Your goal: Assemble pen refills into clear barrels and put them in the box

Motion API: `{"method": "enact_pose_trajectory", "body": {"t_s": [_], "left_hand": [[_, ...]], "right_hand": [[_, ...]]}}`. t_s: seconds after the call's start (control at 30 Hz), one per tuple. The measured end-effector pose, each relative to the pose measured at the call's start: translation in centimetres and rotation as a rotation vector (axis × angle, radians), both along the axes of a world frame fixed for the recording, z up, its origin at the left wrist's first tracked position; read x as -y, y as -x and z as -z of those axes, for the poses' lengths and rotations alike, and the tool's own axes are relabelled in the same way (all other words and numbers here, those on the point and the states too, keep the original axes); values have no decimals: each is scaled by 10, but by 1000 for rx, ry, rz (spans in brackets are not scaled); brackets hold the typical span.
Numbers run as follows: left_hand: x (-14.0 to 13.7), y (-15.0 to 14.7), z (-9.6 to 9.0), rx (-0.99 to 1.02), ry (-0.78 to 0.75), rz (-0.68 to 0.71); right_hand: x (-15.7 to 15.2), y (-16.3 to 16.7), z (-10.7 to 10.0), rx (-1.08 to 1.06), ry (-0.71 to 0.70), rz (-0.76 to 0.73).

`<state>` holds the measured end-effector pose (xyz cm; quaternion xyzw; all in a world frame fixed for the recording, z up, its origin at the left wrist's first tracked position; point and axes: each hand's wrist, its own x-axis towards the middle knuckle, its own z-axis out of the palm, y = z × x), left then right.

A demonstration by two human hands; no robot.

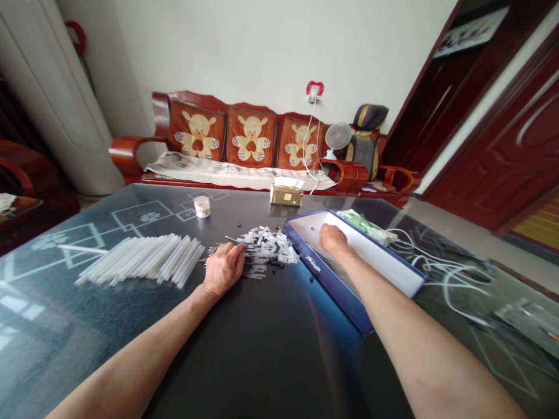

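My left hand [225, 266] is closed at the near left side of a heap of small parts, its fingers bent around a thin dark stick [231, 239] whose end pokes out past the fingertips. The heap holds small white plastic pieces [271, 240], thin rods [255, 270] and little black bits [279, 263]. Left of that hand lies a row of whitish translucent tubes [140, 259]. Over the inside of a shallow blue box [338, 294] with a white interior, my right hand [334, 238] is closed, knuckles up. Its fingertips are hidden, so what it holds cannot be made out.
A small white cup [202, 206] and a tissue box [286, 195] stand toward the far side of the dark glossy table [262, 361]. Beyond the blue box lie a green-and-white packet [367, 226], tangled white cables [449, 279] and clear plastic [530, 320]. A wooden sofa [135, 145] stands behind.
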<state>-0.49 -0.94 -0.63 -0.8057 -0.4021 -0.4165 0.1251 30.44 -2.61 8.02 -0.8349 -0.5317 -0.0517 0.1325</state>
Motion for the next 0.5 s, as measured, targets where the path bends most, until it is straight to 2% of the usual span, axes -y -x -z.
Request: {"method": "enact_pose_trajectory", "body": {"t_s": [0.03, 0.1, 0.2, 0.27, 0.33, 0.43, 0.5], "left_hand": [[0, 0, 0, 3, 2, 8], [2, 0, -3, 10, 6, 38], [8, -3, -11, 29, 19, 127], [14, -5, -18, 39, 35, 189], [19, -9, -22, 0, 32, 228], [21, -11, -21, -155, 9, 227], [18, -8, -19, -232, 15, 166]], "right_hand": [[3, 6, -10, 21, -31, -23], [10, 24, -28, 42, -185, -121], [19, 64, -36, -159, -588, -339], [24, 93, -23, -419, -667, -432], [27, 118, 1, -662, -653, -481], [27, 141, 39, -1019, -637, -440], [26, 146, 57, -1177, -623, -419]]}}
